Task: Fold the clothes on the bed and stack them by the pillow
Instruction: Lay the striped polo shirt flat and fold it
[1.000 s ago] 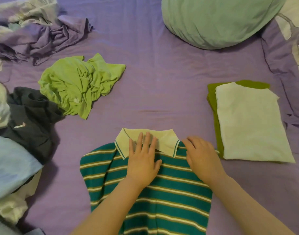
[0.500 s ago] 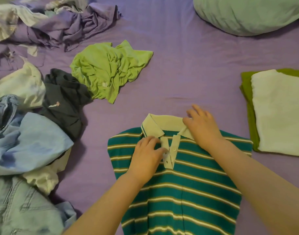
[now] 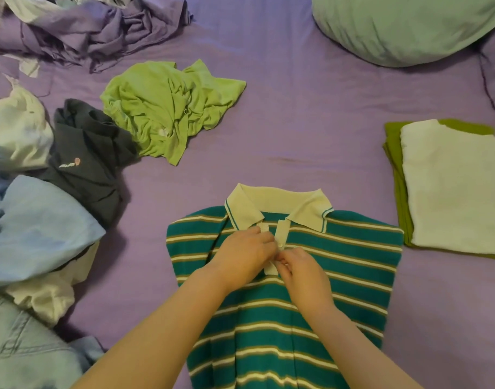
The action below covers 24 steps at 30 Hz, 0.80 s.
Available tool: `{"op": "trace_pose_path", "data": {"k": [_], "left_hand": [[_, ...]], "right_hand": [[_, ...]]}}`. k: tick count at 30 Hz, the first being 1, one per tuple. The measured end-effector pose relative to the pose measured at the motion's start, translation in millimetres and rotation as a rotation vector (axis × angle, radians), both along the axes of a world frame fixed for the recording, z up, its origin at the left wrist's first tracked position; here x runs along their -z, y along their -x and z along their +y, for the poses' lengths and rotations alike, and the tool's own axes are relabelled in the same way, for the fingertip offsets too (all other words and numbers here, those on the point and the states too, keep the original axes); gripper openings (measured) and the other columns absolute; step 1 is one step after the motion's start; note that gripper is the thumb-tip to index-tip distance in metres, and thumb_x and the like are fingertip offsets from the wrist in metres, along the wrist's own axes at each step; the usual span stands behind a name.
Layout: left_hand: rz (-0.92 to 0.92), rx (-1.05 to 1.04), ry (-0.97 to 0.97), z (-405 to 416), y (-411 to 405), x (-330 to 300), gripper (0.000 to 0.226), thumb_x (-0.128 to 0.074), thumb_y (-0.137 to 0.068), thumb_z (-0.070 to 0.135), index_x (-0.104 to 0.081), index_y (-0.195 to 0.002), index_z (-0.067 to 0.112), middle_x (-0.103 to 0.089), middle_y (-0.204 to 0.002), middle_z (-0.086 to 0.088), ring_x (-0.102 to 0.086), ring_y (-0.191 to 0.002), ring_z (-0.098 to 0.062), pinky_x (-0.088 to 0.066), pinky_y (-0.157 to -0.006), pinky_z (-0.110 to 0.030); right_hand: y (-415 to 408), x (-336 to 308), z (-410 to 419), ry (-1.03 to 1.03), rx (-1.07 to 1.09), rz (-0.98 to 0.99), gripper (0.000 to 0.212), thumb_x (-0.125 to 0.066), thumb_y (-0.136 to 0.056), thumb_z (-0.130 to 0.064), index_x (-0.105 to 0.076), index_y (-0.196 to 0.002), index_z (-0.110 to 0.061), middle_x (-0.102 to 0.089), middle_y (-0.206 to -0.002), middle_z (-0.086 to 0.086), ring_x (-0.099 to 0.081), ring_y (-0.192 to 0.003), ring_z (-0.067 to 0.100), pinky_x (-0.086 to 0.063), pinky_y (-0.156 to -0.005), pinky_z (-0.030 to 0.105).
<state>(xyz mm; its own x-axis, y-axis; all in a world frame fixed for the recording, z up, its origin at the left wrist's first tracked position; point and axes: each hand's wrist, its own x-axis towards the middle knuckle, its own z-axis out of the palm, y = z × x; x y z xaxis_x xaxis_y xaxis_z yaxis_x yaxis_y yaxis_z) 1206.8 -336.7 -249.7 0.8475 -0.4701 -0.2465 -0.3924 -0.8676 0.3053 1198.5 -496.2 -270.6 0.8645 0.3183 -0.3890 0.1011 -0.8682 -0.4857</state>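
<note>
The bed (image 3: pixel 297 113) is covered in a purple sheet, with the pillow (image 3: pixel 403 26) at top right and an unfolded heap (image 3: pixel 44 220) at left. A stack (image 3: pixel 451 186) of two folded items is seen right of centre, well short of the pillow. The polo (image 3: pixel 339 276) is laid flat at bottom centre, front up, long axis running toward the viewer, collar (image 3: pixel 277 204) pointed away. Its placket (image 3: pixel 281 234) is pinched by the left hand (image 3: pixel 242 255) and right hand (image 3: pixel 304 273), fingers curled on it. Step judged: buttoning before folding. Next, sleeves need turning in.
</note>
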Motion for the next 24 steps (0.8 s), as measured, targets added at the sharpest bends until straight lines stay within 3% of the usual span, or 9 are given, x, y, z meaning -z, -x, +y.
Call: {"op": "trace_pose_path", "data": {"k": [3,6,10,16,19,24], "left_hand": [[0.083,-0.044,0.016,-4,0,1,0.017,-0.053,-0.095,0.019,-0.055,-0.111,0.021,-0.057,-0.104,0.003,-0.055,-0.094,-0.016,-0.046,-0.076,-0.027],[0.091,-0.084,0.028,-6,1,7,0.023,-0.054,-0.095,0.018,-0.056,-0.117,0.020,-0.055,-0.107,0.002,-0.051,-0.096,-0.015,-0.046,-0.080,-0.028],[0.081,-0.147,0.077,-4,3,12,0.016,-0.052,-0.096,0.024,-0.059,-0.110,0.021,-0.055,-0.104,0.004,-0.049,-0.097,-0.015,-0.046,-0.079,-0.028],[0.058,-0.152,0.107,-1,4,15,0.016,-0.051,-0.096,0.031,-0.059,-0.108,0.025,-0.059,-0.105,0.007,-0.049,-0.097,-0.012,-0.044,-0.078,-0.026],[0.058,-0.145,0.122,-3,3,19,0.017,-0.052,-0.096,0.033,-0.059,-0.110,0.026,-0.060,-0.106,0.008,-0.048,-0.098,-0.012,-0.044,-0.079,-0.027],[0.071,-0.197,0.140,-3,0,24,0.026,-0.053,-0.094,0.039,-0.060,-0.116,0.028,-0.061,-0.109,0.008,-0.048,-0.102,-0.011,-0.047,-0.084,-0.031]], "right_hand": [[-2,-2,3,-0.013,0.039,0.025,0.016,-0.046,-0.098,-0.032,-0.061,-0.104,-0.030,-0.057,-0.096,-0.008,-0.056,-0.088,0.011,-0.050,-0.073,0.029],[-8,-4,3,-0.107,0.125,0.110,0.017,-0.050,-0.097,-0.026,-0.065,-0.106,-0.028,-0.063,-0.097,-0.009,-0.058,-0.088,0.009,-0.052,-0.079,0.030],[-13,-4,3,-0.248,0.278,0.244,0.014,-0.057,-0.094,-0.021,-0.068,-0.103,-0.025,-0.066,-0.090,-0.011,-0.060,-0.085,0.004,-0.053,-0.083,0.028],[-18,-2,1,-0.353,0.344,0.362,0.018,-0.061,-0.091,-0.018,-0.063,-0.084,-0.035,-0.065,-0.081,-0.015,-0.060,-0.077,0.001,-0.045,-0.066,0.012],[-21,-1,2,-0.339,0.347,0.391,0.014,-0.059,-0.092,-0.018,-0.064,-0.088,-0.031,-0.065,-0.079,-0.012,-0.060,-0.073,0.002,-0.041,-0.058,0.012],[-28,1,-1,-0.383,0.378,0.498,0.011,-0.058,-0.093,-0.020,-0.063,-0.093,-0.029,-0.065,-0.086,-0.012,-0.059,-0.078,0.003,-0.044,-0.064,0.016]]}}
